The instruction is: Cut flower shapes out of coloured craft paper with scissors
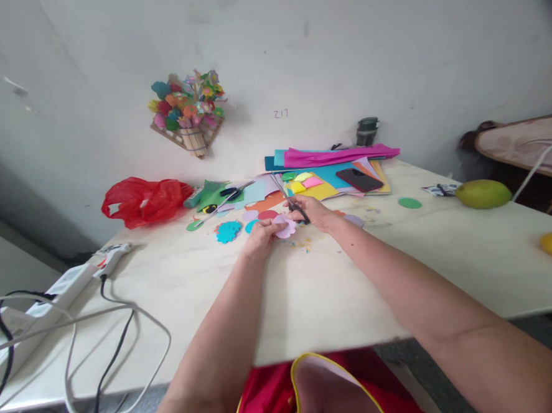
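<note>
In my left hand is a lilac paper piece with a scalloped edge, pinched between thumb and fingers. My right hand is closed round the dark handles of a pair of scissors, whose blades point up and away from the paper. Blue scalloped paper pieces lie left of my left hand. Behind the hands are a red paper circle and a lilac circle. Tiny paper scraps are scattered just below the lilac piece.
Coloured paper sheets with a phone on them lie at the back. A second pair of scissors and a red plastic bag are further left. Power strips with cables sit at the left edge; a green mango lies right.
</note>
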The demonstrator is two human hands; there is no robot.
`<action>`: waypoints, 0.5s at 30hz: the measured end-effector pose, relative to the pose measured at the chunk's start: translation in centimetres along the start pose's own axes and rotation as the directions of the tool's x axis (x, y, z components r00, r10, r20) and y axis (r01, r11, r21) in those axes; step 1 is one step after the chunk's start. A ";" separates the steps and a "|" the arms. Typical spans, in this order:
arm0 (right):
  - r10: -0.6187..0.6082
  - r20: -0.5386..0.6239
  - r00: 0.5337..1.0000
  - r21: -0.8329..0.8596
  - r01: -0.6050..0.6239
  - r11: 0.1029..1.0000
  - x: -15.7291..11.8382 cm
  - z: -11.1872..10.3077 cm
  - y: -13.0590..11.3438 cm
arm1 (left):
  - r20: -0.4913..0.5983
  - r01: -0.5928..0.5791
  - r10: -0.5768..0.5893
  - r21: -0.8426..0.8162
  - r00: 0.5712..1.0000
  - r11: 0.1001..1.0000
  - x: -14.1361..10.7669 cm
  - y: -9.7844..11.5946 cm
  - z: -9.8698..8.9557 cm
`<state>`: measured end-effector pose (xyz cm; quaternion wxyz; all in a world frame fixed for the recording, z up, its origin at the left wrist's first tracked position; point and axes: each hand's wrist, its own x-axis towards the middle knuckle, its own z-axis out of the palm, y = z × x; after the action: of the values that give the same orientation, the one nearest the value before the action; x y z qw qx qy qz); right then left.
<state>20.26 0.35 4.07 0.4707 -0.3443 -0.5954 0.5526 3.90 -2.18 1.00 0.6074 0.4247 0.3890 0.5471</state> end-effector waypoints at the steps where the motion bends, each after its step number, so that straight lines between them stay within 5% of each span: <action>1: 0.002 0.004 1.000 -0.005 -0.002 1.000 0.1 0.0 0.1 | -0.001 0.003 -0.003 -0.003 1.000 1.000 0.0 0.0 0.0; 15: -0.004 -0.114 0.993 0.005 0.005 1.000 0.2 0.8 0.6 | -0.111 -0.058 0.049 -0.079 0.993 0.995 0.3 0.0 -0.1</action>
<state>19.35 0.39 3.54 0.5060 -0.3727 -0.5668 0.5326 3.85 -1.83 0.94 0.5874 0.3793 0.3874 0.6008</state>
